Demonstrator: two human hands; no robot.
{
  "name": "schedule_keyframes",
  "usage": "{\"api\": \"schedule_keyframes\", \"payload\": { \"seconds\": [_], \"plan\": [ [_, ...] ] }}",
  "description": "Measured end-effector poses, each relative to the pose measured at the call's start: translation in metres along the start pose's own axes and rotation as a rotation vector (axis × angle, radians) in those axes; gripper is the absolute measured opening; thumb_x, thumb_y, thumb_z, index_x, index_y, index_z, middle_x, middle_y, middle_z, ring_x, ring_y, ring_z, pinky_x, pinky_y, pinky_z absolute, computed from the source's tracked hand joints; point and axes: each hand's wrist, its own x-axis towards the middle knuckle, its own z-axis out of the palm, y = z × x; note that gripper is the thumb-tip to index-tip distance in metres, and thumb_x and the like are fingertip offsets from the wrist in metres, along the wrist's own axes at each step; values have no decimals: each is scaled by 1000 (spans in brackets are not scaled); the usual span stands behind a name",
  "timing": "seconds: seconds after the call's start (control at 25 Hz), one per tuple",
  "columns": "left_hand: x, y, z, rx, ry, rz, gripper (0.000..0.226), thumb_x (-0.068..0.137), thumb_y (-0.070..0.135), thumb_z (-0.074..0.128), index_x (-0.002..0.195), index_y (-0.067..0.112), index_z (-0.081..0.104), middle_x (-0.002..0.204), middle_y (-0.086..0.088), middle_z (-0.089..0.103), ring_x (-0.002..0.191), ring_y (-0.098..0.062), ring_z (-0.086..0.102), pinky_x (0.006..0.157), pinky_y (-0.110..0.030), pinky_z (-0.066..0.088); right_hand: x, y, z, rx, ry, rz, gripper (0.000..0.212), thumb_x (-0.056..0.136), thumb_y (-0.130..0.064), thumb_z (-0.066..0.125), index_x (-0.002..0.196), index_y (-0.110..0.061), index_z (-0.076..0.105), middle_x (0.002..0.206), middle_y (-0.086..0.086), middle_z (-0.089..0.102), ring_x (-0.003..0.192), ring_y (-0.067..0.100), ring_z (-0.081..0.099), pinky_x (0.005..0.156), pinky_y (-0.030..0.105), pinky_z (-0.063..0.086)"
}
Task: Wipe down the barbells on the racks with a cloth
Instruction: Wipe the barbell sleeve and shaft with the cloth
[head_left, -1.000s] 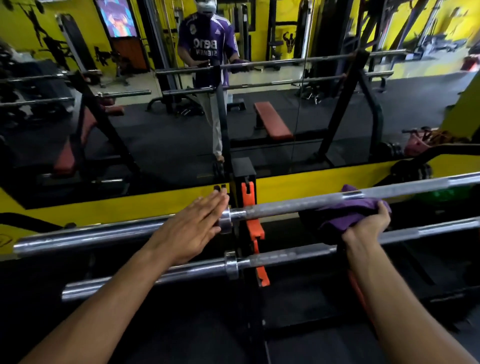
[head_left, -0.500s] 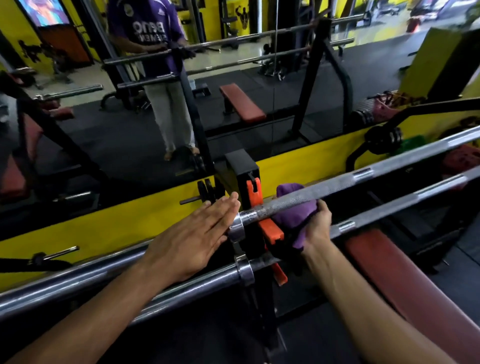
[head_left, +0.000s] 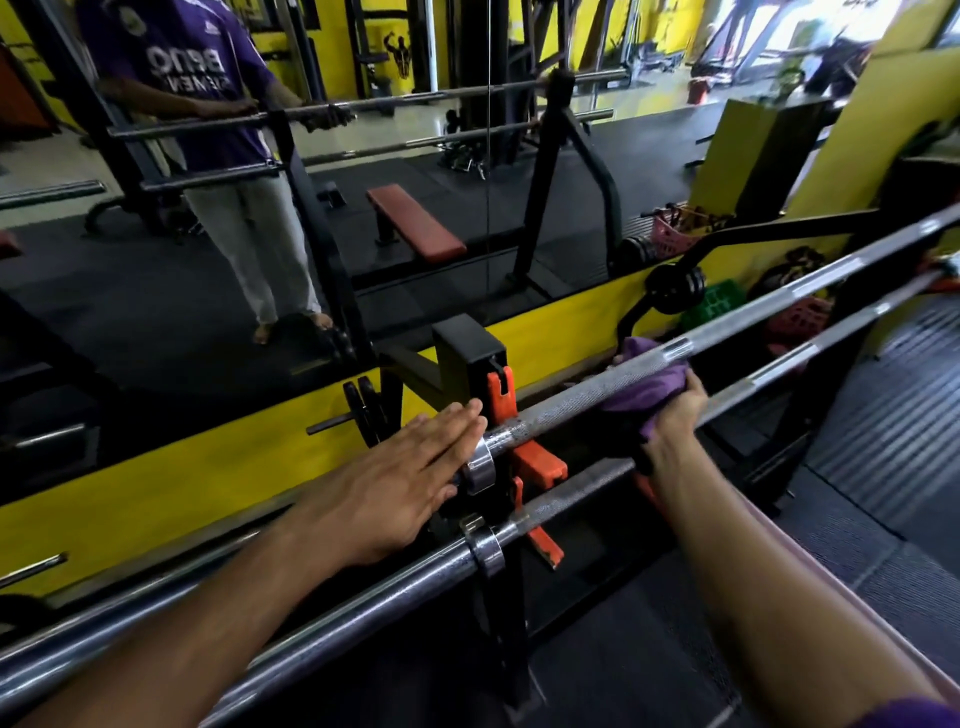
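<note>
From the head camera, the left hand (head_left: 400, 483) lies flat with straight, released fingers on the sleeve of the upper knurled steel barbell (head_left: 587, 402), which rests on the black rack with orange hooks (head_left: 501, 387). The right hand (head_left: 675, 415) grasps a purple cloth (head_left: 652, 382) around that bar's shaft, above the lower chrome barbell (head_left: 571, 491).
</note>
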Motion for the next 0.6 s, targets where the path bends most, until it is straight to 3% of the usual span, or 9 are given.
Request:
{"api": "schedule_keyframes", "payload": {
  "seconds": [0.12, 0.28, 0.4, 0.48, 0.6],
  "plan": [
    [-1, 1, -3, -20, -7, -2, 69, 103, 44, 14, 153, 27, -30, 158, 14, -40, 146, 1, -32, 121, -25, -15, -47, 48, 6, -74, -80, 133, 57, 103, -43, 29, 99, 1, 64, 76, 18, 73, 63, 27, 71, 59, 26, 56],
    [-2, 0, -3, -46, -1, 8, 70, 104, 43, 19, 154, 28, -27, 159, 15, -38, 147, 1, -29, 121, -27, -13, -77, 58, 7, -199, -88, 215, 58, 102, -46, 34, 108, 3, 64, 81, 20, 74, 78, 32, 70, 73, 34, 54],
    [-1, 0, -3, -38, -3, 7, 70, 106, 42, 21, 154, 29, -28, 158, 16, -39, 146, 2, -30, 121, -26, -14, -61, 26, 9, -113, -7, 73, 57, 104, -39, 33, 89, 4, 68, 69, 18, 73, 61, 28, 71, 55, 25, 55],
    [-2, 1, -5, -50, 9, 8, 70, 106, 42, 23, 155, 28, -25, 159, 16, -38, 145, 3, -30, 119, -26, -16, -37, 1, 10, 16, 2, -41, 69, 104, -39, 25, 80, 4, 74, 73, 18, 74, 66, 30, 71, 59, 26, 56],
    [-4, 2, -6, -41, 14, 2, 71, 108, 40, 26, 155, 28, -25, 158, 17, -38, 144, 5, -32, 117, -25, -20, -6, -15, 0, 109, 36, -87, 61, 102, -42, 29, 111, 4, 69, 85, 16, 75, 82, 30, 68, 70, 30, 54]
  ]
}}
